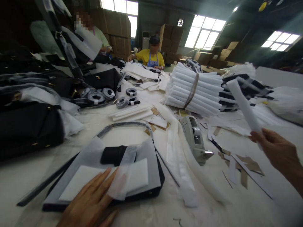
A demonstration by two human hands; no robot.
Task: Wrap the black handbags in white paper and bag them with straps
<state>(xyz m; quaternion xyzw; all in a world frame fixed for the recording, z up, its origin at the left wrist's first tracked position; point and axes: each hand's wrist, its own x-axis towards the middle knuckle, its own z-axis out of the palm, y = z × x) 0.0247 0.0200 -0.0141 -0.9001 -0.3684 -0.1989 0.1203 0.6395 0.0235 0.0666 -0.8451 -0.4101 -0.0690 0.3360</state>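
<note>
A black handbag [156, 192] lies flat before me with grey-white tissue paper [90, 151] over it. On the paper rests a white foam sheet [139, 176], and a black rolled piece [113, 155] sits above that. My left hand [91, 201] lies flat on the foam with fingers stretched out. A translucent strip [127, 164] runs beside its fingertips and crosses the foam. The bag's wrapped handle [125, 124] arches away from me. At the right, raised over the table, my right hand [279, 151] pinches the lower end of a white foam strip [242, 102].
A tape dispenser [195, 135] stands right of the bag, beside long white foam strips [176, 151]. Behind it is a banded white bundle [194, 88]. Wrapped coils [121, 101] and black bags [30, 126] lie left. Cardboard scraps [251, 164] litter the right. Two people sit beyond.
</note>
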